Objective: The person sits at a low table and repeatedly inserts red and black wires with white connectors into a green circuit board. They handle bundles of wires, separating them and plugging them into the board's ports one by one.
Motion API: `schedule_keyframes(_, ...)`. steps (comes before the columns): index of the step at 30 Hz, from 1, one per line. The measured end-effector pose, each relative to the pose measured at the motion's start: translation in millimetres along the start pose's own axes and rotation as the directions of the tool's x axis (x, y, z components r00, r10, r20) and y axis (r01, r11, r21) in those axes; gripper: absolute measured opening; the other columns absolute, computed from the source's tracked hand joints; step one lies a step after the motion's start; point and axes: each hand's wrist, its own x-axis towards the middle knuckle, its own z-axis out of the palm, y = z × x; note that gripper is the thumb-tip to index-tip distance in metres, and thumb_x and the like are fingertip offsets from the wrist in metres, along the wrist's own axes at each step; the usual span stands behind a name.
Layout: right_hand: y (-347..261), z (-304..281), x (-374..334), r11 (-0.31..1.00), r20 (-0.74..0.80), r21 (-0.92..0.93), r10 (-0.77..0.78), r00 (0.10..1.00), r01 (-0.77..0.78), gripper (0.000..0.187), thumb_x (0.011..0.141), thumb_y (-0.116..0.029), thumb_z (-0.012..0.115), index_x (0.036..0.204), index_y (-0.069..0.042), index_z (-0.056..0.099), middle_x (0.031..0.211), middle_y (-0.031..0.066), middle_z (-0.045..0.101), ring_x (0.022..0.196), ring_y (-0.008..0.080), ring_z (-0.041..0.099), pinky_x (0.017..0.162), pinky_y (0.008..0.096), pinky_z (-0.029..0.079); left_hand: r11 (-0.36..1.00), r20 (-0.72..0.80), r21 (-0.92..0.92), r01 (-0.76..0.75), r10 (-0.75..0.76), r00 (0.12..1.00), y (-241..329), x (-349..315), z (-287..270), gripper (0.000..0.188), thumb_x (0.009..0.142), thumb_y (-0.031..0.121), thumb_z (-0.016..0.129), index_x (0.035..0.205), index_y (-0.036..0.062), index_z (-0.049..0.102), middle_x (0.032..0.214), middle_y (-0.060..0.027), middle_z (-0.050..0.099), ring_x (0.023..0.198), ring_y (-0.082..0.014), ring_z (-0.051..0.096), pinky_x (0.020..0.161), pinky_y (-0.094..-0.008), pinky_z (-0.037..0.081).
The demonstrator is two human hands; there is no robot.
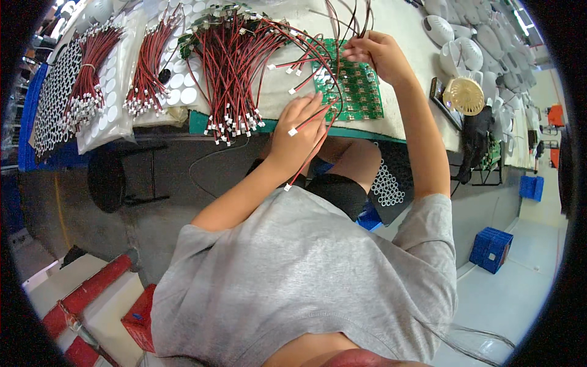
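My left hand (pixel 296 129) is at the bench's front edge, fingers curled around red-and-black wire leads (pixel 310 153) with white plug ends. One lead hangs down past the wrist. Farther up, my right hand (pixel 378 54) is pinched over the upper right of a green circuit board panel (pixel 365 92), its fingertips slightly blurred. Dark thin wires (pixel 361 21) run up and away from those fingertips. The panel lies flat and carries rows of small parts. Several leads cross its left side. Left of it spreads a big pile of red-and-black leads (pixel 235 73), their white plugs over the edge.
Two more lead bundles (pixel 88 76) lie at the left on sheets of white discs (pixel 174 79). At the right are a yellow round fan (pixel 463 96), a dark flat device (pixel 445 103) and many white plastic housings (pixel 465 55). A blue crate (pixel 491 249) sits on the floor.
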Motion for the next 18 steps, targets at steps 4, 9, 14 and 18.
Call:
schedule_keyframes(4, 13.6, -3.2, 2.8, 0.997, 0.008, -0.057, -0.043, 0.999, 0.043, 0.014, 0.078, -0.011, 0.053, 0.082, 0.002, 0.054, 0.069, 0.0057, 0.055, 0.057, 0.0094, 0.051, 0.052, 0.0179, 0.041, 1.000, -0.006, 0.008, -0.025, 0.025, 1.000, -1.5, -0.2, 0.0, 0.026, 0.063, 0.002, 0.056, 0.089, 0.0002, 0.057, 0.100, -0.0142, 0.055, 0.094, -0.0290, 0.050, 0.082, -0.0372, 0.039)
schedule_keyframes(9, 18.4, 0.8, 3.5, 0.854, 0.006, -0.490, -0.197, 0.980, 0.174, 0.014, 0.076, -0.012, 0.056, 0.082, 0.001, 0.056, 0.064, -0.0003, 0.052, 0.054, 0.0048, 0.044, 0.049, 0.0184, 0.037, 0.999, -0.014, 0.015, -0.038, 0.038, 0.999, -1.3, 0.1, 0.3, 0.023, 0.064, 0.004, 0.057, 0.087, -0.0012, 0.056, 0.101, -0.0139, 0.053, 0.092, -0.0283, 0.049, 0.081, -0.0373, 0.040)
schedule_keyframes(14, 22.6, 2.0, 4.0, 0.758, 0.005, -0.627, -0.224, 0.974, 0.178, 0.017, 0.070, -0.016, 0.060, 0.079, -0.001, 0.059, 0.061, 0.0083, 0.057, 0.053, 0.0130, 0.051, 0.052, 0.0262, 0.042, 0.999, -0.007, 0.012, -0.041, 0.041, 0.999, -0.5, 1.7, -1.3, 0.023, 0.064, 0.004, 0.057, 0.087, -0.0015, 0.056, 0.101, -0.0143, 0.053, 0.092, -0.0283, 0.049, 0.081, -0.0373, 0.040)
schedule_keyframes(18, 15.6, 4.5, 4.0, 0.653, 0.006, -0.739, -0.237, 0.972, 0.164, 0.017, 0.070, -0.017, 0.059, 0.076, 0.000, 0.059, 0.063, 0.0129, 0.057, 0.052, 0.0177, 0.052, 0.052, 0.0287, 0.042, 0.999, 0.000, 0.013, -0.039, 0.039, 0.999, -1.4, 2.0, -1.1, 0.023, 0.064, 0.004, 0.057, 0.086, -0.0019, 0.056, 0.101, -0.0145, 0.053, 0.092, -0.0284, 0.049, 0.081, -0.0376, 0.040)
